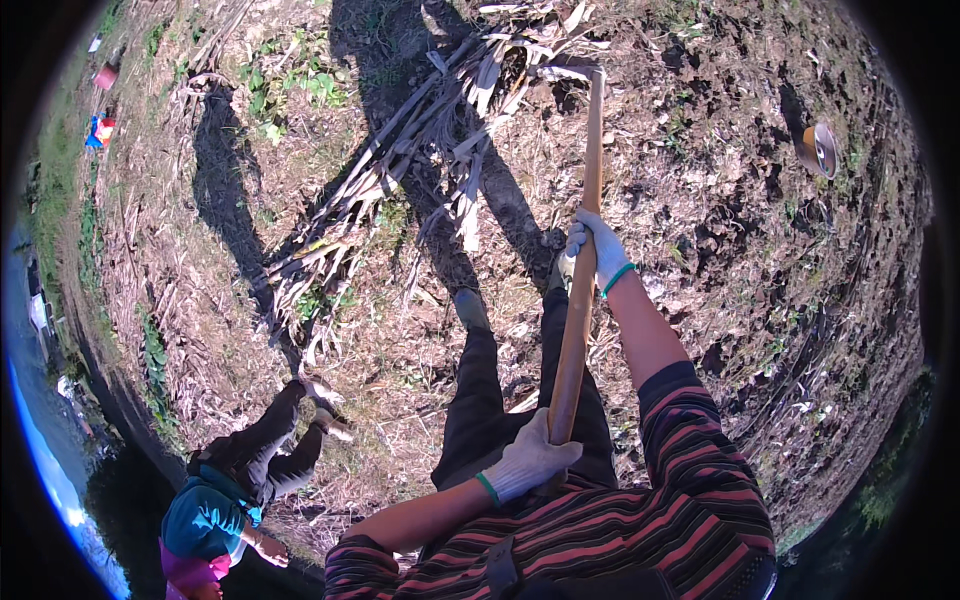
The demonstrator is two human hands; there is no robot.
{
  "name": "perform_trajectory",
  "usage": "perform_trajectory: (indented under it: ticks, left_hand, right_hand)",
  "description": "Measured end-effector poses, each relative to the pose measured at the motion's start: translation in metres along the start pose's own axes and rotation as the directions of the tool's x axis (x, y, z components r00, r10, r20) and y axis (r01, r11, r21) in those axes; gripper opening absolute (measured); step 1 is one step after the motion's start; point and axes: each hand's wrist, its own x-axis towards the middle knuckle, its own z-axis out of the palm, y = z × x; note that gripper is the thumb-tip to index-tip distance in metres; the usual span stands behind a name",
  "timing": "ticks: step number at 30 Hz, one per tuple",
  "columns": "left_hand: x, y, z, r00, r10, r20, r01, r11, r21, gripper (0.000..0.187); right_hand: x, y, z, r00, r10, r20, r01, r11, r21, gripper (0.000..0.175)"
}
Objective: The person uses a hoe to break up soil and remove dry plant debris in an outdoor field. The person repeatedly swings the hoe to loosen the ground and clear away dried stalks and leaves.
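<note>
My left hand (531, 455), in a whitish knit glove with a green cuff, is closed around the lower end of a long wooden handle (576, 337) near my waist. Farther up the same handle, my right hand (598, 246) grips it in a matching glove. The handle belongs to a hoe-like tool; its pale metal head (568, 73) points left from the far end, beside a heap of dry corn stalks (420, 135). Whether the blade touches the ground or the stalks I cannot tell.
A person (217, 502) in a teal top stands at the lower left. Broken soil (720, 225) spreads to the right, with a round container (819, 151) on it. Green leafy plants (319, 86) grow beyond the stalk heap. A red object (105, 76) lies at the far left.
</note>
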Motion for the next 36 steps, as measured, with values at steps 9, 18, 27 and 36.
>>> perform_trajectory:
  ticks: [9,18,27,36]
  left_hand:
    - [-0.175,-0.212,-0.133,0.896,-0.434,0.096,0.444,0.864,-0.239,0.024]
    - [-0.202,-0.325,-0.151,0.814,0.088,-0.573,0.474,0.469,0.746,0.031]
    - [0.008,-0.267,-0.277,0.71,0.663,-0.237,-0.034,0.368,0.929,0.022]
    - [0.155,-0.013,-0.05,0.609,0.791,0.058,-0.535,0.356,0.766,0.027]
  right_hand:
    - [-0.127,0.24,0.071,0.985,0.163,-0.064,-0.151,0.976,0.158,0.019]
    - [-0.1,0.264,0.015,0.87,0.359,-0.339,-0.27,0.92,0.282,0.019]
    - [-0.189,0.108,0.06,0.854,-0.341,-0.392,0.437,0.88,0.186,0.013]
    - [-0.337,-0.092,0.104,0.212,-0.974,-0.084,0.878,0.228,-0.422,0.018]
